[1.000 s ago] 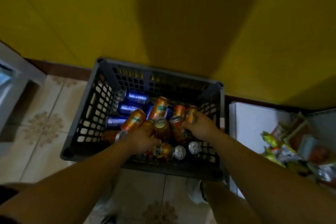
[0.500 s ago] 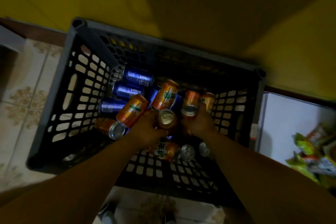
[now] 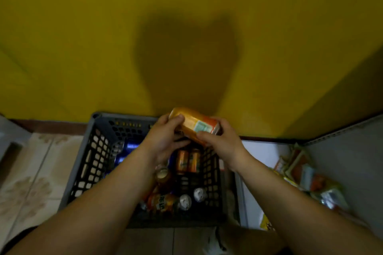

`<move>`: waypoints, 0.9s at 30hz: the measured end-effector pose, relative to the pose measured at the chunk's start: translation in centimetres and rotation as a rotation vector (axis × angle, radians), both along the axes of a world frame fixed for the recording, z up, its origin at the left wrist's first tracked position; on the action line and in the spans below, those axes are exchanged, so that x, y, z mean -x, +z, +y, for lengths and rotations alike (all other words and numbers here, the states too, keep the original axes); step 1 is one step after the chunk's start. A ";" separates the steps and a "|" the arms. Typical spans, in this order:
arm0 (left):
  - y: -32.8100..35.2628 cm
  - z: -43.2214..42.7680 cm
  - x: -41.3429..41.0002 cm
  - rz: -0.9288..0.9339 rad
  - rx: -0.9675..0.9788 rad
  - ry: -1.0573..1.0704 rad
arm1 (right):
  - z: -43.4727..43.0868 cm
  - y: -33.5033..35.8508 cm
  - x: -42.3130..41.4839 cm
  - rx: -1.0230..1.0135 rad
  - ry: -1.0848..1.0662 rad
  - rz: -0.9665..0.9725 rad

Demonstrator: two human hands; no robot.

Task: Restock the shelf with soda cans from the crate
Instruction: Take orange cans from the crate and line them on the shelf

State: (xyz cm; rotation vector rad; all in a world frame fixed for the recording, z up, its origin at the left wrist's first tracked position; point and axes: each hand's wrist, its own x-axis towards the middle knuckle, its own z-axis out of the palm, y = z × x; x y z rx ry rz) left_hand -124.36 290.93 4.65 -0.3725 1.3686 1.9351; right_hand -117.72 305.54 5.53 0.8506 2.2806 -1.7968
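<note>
Lifted off crate (image 3: 83,163): cans (image 3: 193,124) (left hand (image 3: 163,139), right hand (image 3: 222,144)); snacks (image 3: 306,174) beside.

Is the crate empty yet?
No, the crate holds several cans beneath the orange can gripped by the left hand and right hand.

The left forearm (image 3: 103,203) and right forearm (image 3: 279,196), both bare, reach forward and converge toward the middle, wrists roughly straight. The left hand (image 3: 163,141) is curled round one end of an orange can (image 3: 193,123), thumb on top and fingers beneath. The right hand (image 3: 222,143) grips the other end, thumb on the near side, fingers wrapped over the far side.
</note>
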 end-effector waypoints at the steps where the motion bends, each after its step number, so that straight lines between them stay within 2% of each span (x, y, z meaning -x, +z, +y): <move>1: 2.3 0.2 -0.1 0.087 0.007 -0.002 | -0.1 2.1 -0.8 -0.070 0.043 0.009; 5: 10.9 2.1 -1.8 0.487 0.106 -0.064 | -0.1 9.5 -3.9 -0.410 0.134 0.102; 7: 15.2 3.2 -3.3 0.655 0.156 -0.132 | 0.2 13.4 -5.5 -0.551 0.095 0.155; 9: 18.9 4.0 -4.7 0.706 0.105 -0.197 | 0.7 17.1 -7.4 -0.494 -0.025 0.238; 11: 21.9 4.6 -6.2 0.701 0.008 -0.303 | 1.5 20.2 -9.5 -0.306 -0.121 0.347; 15: 26.2 6.3 -9.9 0.793 -0.111 -0.472 | 3.6 25.1 -13.6 -0.131 -0.200 0.452; 18: 28.4 8.2 -12.6 0.909 -0.133 -0.540 | 5.6 28.1 -17.0 -0.161 -0.247 0.519; 22: 29.4 11.5 -16.4 0.855 -0.254 -0.734 | 8.3 30.5 -22.5 -0.250 -0.372 0.562; 27: 29.3 17.7 -21.1 1.001 -0.195 -0.930 | 12.3 31.3 -28.5 -0.341 -0.480 0.501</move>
